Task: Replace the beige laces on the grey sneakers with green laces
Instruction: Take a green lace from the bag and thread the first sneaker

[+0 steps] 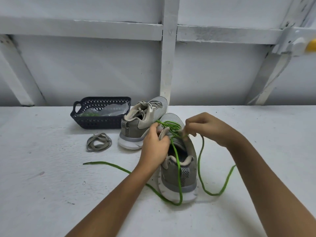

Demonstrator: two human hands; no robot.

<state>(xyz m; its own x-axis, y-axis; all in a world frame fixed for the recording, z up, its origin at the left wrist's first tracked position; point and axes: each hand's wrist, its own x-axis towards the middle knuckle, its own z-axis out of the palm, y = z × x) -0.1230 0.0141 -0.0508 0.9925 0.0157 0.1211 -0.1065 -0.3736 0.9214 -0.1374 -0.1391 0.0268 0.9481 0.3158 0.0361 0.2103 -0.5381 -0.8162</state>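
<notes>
A grey sneaker (177,170) stands heel toward me in the middle of the white table, with a green lace (178,171) crossed through its front eyelets. My left hand (154,146) grips the sneaker's left eyelet flap and tongue. My right hand (205,128) pinches the green lace at the right eyelets. Both lace ends trail loose, one across the table to the left, one looping to the right. A second grey sneaker (140,122) with beige laces stands behind it. A removed beige lace (98,142) lies coiled on the left.
A dark blue perforated basket (95,121) at the back left holds a clear bag with green laces. A white framed wall (169,65) runs right behind the table. The table surface (51,177) spreads wide to the left and right front.
</notes>
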